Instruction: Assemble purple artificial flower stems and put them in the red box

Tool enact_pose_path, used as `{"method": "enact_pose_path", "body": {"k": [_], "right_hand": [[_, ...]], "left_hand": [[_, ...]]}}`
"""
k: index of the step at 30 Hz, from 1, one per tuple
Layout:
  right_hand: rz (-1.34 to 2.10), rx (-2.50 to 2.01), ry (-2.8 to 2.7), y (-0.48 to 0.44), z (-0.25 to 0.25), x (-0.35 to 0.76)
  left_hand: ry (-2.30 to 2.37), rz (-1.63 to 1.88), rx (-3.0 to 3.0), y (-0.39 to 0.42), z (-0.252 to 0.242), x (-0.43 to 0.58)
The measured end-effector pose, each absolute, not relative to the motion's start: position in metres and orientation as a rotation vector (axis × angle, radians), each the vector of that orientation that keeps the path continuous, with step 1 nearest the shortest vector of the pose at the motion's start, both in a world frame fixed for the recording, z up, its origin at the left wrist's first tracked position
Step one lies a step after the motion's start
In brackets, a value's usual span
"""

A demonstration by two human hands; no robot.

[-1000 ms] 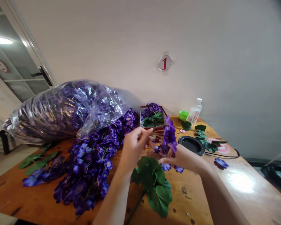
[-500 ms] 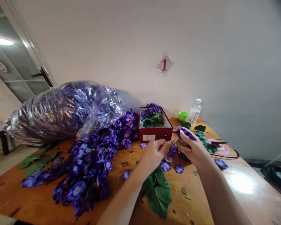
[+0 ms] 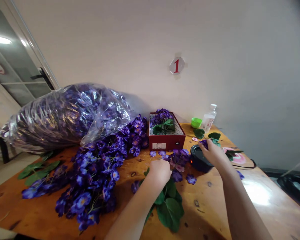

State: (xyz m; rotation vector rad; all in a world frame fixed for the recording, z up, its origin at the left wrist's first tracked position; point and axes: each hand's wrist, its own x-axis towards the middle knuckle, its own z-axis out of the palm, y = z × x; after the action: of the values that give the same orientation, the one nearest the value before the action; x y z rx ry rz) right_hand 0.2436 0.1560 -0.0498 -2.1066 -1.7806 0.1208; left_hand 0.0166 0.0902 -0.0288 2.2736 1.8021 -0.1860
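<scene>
My right hand [image 3: 213, 153] pinches a purple artificial flower [image 3: 204, 143] at the rim of a round black pot [image 3: 198, 158] with a small red light on its side. My left hand [image 3: 160, 171] is closed low over the table, its back towards me, so its fingertips and anything in them are hidden. Just below it lies a bunch of green artificial leaves [image 3: 169, 208]. Purple flower heads [image 3: 178, 159] and a few loose petals [image 3: 191, 179] rest between my left hand and the pot.
Left of my arms lies a large heap of purple flowers [image 3: 90, 183], with a clear plastic bag [image 3: 65, 116] full of more behind it. A red box [image 3: 167, 141] holds flowers and leaves. A green cup [image 3: 196, 122] and a bottle [image 3: 209, 119] stand at the back right.
My hands were together in front of the box and have parted. The right moved right and slightly down with a purple flower to the black pot; the left dropped down and left towards the leaves.
</scene>
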Motion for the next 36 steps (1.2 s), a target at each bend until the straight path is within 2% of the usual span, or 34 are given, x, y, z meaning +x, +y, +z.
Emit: {"method": "enact_pose_path", "body": {"k": [11,24,36], "right_hand": [[0.154,-2.082,-1.705,0.163,-0.061,0.246],[0.254,-1.954,-1.565,0.164,-0.055,0.251],[0.186,-1.789,-1.435,0.153,-0.04,0.254]], "left_hand": [[1.659,-0.35,2.292,0.096,-0.031,0.014],[1.673,-0.267,2.321,0.107,-0.037,0.004],[1.555,-0.159,2.295,0.116,-0.05,0.003]]}}
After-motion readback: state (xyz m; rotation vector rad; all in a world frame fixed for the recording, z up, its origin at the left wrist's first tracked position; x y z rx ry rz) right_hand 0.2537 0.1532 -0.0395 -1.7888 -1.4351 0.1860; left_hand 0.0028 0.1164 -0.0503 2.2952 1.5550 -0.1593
